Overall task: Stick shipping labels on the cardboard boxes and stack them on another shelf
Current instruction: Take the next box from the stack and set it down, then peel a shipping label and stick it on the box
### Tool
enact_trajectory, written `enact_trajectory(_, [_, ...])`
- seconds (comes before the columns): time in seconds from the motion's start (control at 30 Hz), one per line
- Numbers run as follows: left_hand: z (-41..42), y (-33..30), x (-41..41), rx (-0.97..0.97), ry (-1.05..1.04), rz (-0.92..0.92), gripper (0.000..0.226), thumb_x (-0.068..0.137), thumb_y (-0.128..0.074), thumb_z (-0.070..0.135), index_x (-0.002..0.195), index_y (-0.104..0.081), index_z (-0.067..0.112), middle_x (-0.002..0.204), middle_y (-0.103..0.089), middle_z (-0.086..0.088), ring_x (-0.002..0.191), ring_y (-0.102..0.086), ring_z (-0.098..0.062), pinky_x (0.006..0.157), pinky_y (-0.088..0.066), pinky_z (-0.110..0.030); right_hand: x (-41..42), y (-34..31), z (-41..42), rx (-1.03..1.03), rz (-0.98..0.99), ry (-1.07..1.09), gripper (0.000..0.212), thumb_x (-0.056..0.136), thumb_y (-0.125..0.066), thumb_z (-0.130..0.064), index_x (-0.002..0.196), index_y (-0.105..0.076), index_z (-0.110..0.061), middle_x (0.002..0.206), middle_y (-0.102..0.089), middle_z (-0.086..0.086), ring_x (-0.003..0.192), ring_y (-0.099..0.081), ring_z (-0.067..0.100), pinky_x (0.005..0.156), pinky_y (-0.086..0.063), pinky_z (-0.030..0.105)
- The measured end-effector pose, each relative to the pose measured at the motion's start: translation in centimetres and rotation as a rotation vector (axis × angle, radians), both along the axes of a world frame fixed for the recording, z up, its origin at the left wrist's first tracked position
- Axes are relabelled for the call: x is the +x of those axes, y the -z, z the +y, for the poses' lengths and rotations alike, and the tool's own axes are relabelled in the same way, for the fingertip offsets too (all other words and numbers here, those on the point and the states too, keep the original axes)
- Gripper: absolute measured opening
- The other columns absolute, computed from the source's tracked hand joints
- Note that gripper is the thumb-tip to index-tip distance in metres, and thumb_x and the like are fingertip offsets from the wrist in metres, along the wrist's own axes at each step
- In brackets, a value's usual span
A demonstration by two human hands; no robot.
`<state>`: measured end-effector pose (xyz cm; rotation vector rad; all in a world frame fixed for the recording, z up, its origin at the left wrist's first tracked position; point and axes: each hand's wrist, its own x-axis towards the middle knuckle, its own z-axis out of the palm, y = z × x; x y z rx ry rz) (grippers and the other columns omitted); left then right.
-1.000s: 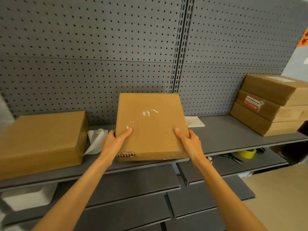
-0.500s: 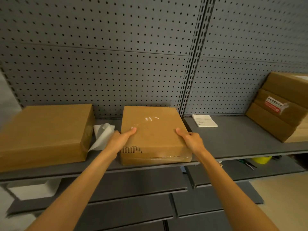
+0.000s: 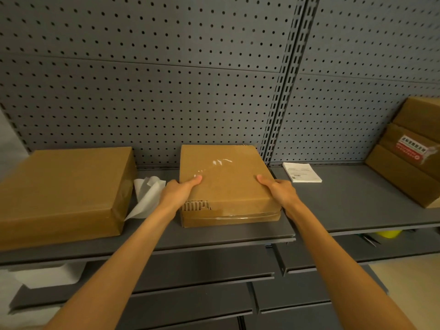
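A flat brown cardboard box (image 3: 228, 179), taped and torn at its front left corner, lies on the grey shelf (image 3: 345, 210) against the pegboard. My left hand (image 3: 179, 192) grips its left edge, thumb on top. My right hand (image 3: 279, 192) grips its right edge the same way. A stack of white shipping labels (image 3: 302, 172) lies just right of the box. At the far right stands a stack of three boxes (image 3: 412, 148), the middle one bearing a red and white label.
A larger cardboard box (image 3: 64, 189) sits at the left of the shelf, with crumpled white backing paper (image 3: 147, 196) between it and the held box. Lower shelves hold a white tray (image 3: 47, 275) at left, plus a yellow tape roll (image 3: 388, 233) and scissors at right.
Both hands lowered the tilted box flat onto the shelf and pushed it back toward the pegboard. The view shifted left, so the right stack now sits at the frame's edge.
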<state>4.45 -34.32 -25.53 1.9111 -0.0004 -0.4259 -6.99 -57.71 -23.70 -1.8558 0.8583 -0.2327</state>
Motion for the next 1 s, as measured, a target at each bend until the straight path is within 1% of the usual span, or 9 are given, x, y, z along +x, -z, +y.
enact_trajectory(0.2, [-0.3, 0.1, 0.3, 0.025, -0.011, -0.022, 0.072, 0.076, -0.064, 0.061, 0.127, -0.050, 0.011, 0.121, -0.060, -0.007, 0.106, -0.058, -0.027, 0.094, -0.048, -0.042, 0.7, 0.4, -0.7, 0.037, 0.011, -0.028, 0.070, 0.075, -0.066, -0.060, 0.121, -0.060, -0.007, 0.120, -0.062, 0.008, 0.107, -0.060, 0.027, 0.098, -0.048, 0.043])
enact_trajectory(0.3, [-0.4, -0.6, 0.0, 0.126, 0.028, -0.091, 0.067, 0.081, -0.059, 0.059, 0.125, -0.052, 0.009, 0.121, -0.060, -0.008, 0.106, -0.057, -0.027, 0.085, -0.046, -0.035, 0.5, 0.3, -0.9, 0.065, 0.019, -0.050, 0.074, 0.073, -0.066, -0.063, 0.124, -0.058, -0.010, 0.121, -0.062, 0.008, 0.107, -0.060, 0.026, 0.098, -0.048, 0.044])
enact_trajectory(0.37, [-0.4, -1.3, -0.3, 0.293, 0.060, -0.224, 0.070, 0.083, -0.055, 0.060, 0.130, -0.046, 0.008, 0.126, -0.056, -0.010, 0.111, -0.055, -0.029, 0.082, -0.043, -0.035, 0.4, 0.2, -1.0, 0.090, 0.031, -0.072, 0.077, 0.072, -0.066, -0.064, 0.127, -0.056, -0.011, 0.122, -0.062, 0.007, 0.107, -0.060, 0.026, 0.098, -0.048, 0.044])
enact_trajectory(0.43, [-0.4, -1.7, -0.5, 0.452, 0.088, -0.441, 0.072, 0.085, -0.054, 0.057, 0.135, -0.040, 0.007, 0.135, -0.049, -0.013, 0.119, -0.050, -0.032, 0.088, -0.043, -0.040, 0.1, -0.1, -1.0, 0.104, 0.053, -0.108, 0.075, 0.075, -0.064, -0.064, 0.129, -0.054, -0.012, 0.122, -0.061, 0.006, 0.106, -0.060, 0.024, 0.095, -0.048, 0.040])
enact_trajectory(0.5, [-0.6, -2.3, -0.8, 0.552, 0.156, -0.663, 0.064, 0.090, -0.052, 0.046, 0.138, -0.038, 0.006, 0.142, -0.042, -0.013, 0.126, -0.043, -0.031, 0.097, -0.041, -0.042, -0.1, -0.5, -0.9, 0.106, 0.073, -0.143, 0.071, 0.079, -0.061, -0.061, 0.130, -0.052, -0.012, 0.123, -0.060, 0.006, 0.105, -0.059, 0.023, 0.089, -0.047, 0.036])
enact_trajectory(0.6, [-1.6, -3.0, -0.9, 0.603, 0.310, -0.868, 0.045, 0.095, -0.048, 0.027, 0.136, -0.044, 0.009, 0.143, -0.042, -0.008, 0.128, -0.042, -0.026, 0.100, -0.040, -0.040, -0.2, -1.0, -0.7, 0.097, 0.085, -0.162, 0.068, 0.083, -0.059, -0.059, 0.130, -0.051, -0.012, 0.125, -0.059, 0.006, 0.103, -0.057, 0.021, 0.084, -0.043, 0.034])
enact_trajectory(0.7, [-3.3, -3.4, -0.8, 0.582, 0.471, -0.938, 0.037, 0.097, -0.045, 0.018, 0.133, -0.050, 0.012, 0.141, -0.047, -0.004, 0.128, -0.045, -0.022, 0.103, -0.039, -0.037, -0.3, -1.1, -0.8, 0.091, 0.066, -0.164, 0.068, 0.082, -0.059, -0.060, 0.129, -0.053, -0.010, 0.124, -0.060, 0.006, 0.103, -0.059, 0.022, 0.085, -0.046, 0.034])
enact_trajectory(0.8, [-5.6, -3.8, -1.0, 0.568, 0.562, -0.950, 0.036, 0.098, -0.044, 0.022, 0.132, -0.051, 0.014, 0.142, -0.048, -0.003, 0.129, -0.044, -0.020, 0.105, -0.037, -0.037, -0.4, -0.5, -1.2, 0.072, 0.025, -0.132, 0.067, 0.084, -0.057, -0.060, 0.127, -0.055, -0.009, 0.123, -0.061, 0.007, 0.105, -0.060, 0.023, 0.088, -0.048, 0.035])
enact_trajectory(1.0, [-11.2, -4.2, 0.0, 0.601, 0.685, -0.961, 0.037, 0.098, -0.042, 0.030, 0.132, -0.051, 0.017, 0.139, -0.049, -0.003, 0.127, -0.043, -0.021, 0.104, -0.039, -0.042, -0.7, 0.5, -1.9, 0.068, -0.039, -0.133, 0.054, 0.087, -0.058, -0.052, 0.124, -0.055, -0.013, 0.112, -0.062, 0.003, 0.095, -0.061, 0.016, 0.070, -0.047, 0.023])
